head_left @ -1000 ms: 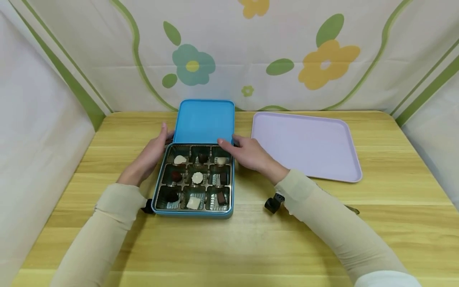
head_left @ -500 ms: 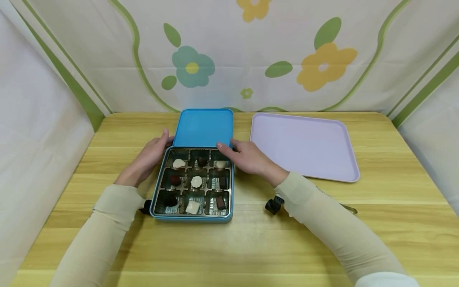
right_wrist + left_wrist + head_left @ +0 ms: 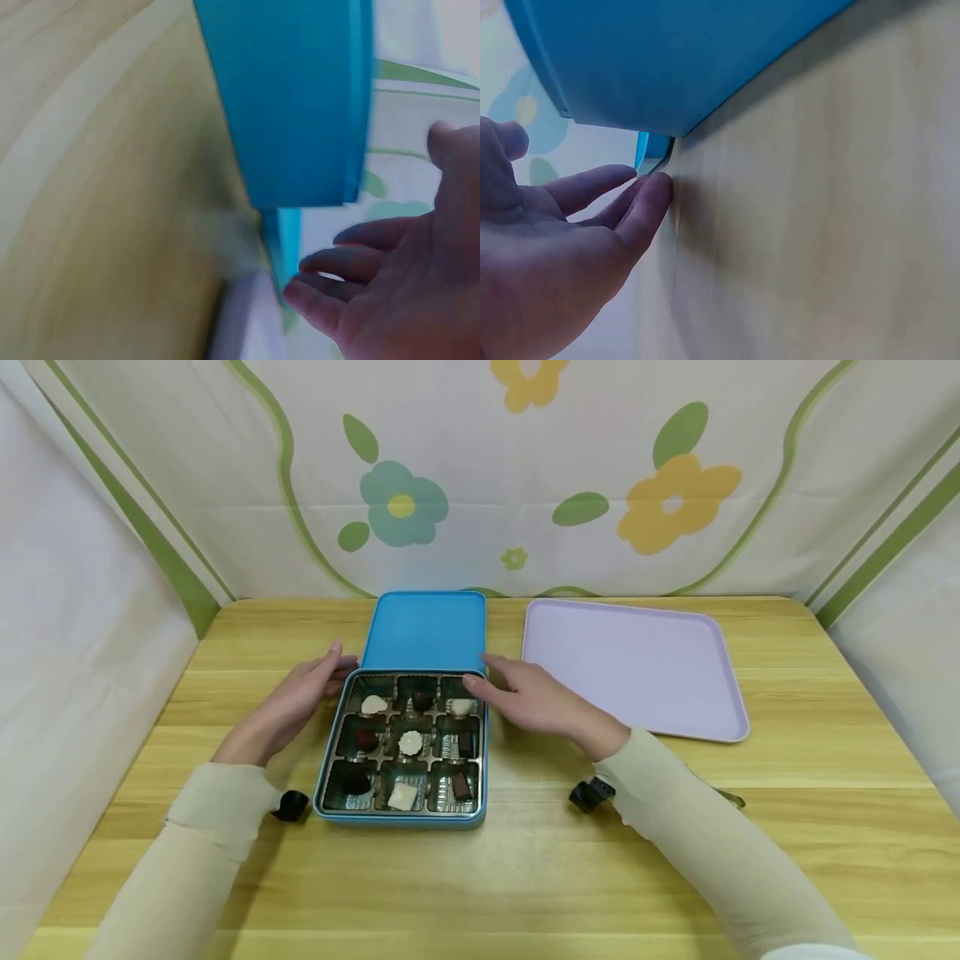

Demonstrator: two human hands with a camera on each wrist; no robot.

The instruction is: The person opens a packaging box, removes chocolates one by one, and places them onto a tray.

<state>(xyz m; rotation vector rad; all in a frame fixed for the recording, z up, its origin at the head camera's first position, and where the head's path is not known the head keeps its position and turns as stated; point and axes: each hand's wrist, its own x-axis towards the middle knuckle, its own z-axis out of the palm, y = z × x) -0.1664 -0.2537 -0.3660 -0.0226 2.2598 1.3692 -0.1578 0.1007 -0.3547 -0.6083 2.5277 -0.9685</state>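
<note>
A blue tin box (image 3: 405,821) stands on the table, holding a divided insert with a chocolate in each compartment. Among them are a round white chocolate (image 3: 410,743), a square white chocolate (image 3: 402,796) and a dark brown chocolate (image 3: 461,787). Its blue lid (image 3: 427,631) lies flat behind it, inner side up. My left hand (image 3: 296,702) is beside the box's back left corner, fingers loosely extended and holding nothing. At the back right corner is my right hand (image 3: 536,697), its fingers spread and relaxed near the lid; in the right wrist view the fingertips (image 3: 300,289) overlap the lid's edge.
A pale purple tray (image 3: 630,668) lies at the back right. The end of a thin, dull metallic item (image 3: 731,797) pokes out from under the right sleeve. A flowered cloth (image 3: 480,477) hangs behind the table, with white cloth at both sides.
The lid has come down from a raised position to lie behind the box. Both hands have let go of it and moved slightly apart, outward.
</note>
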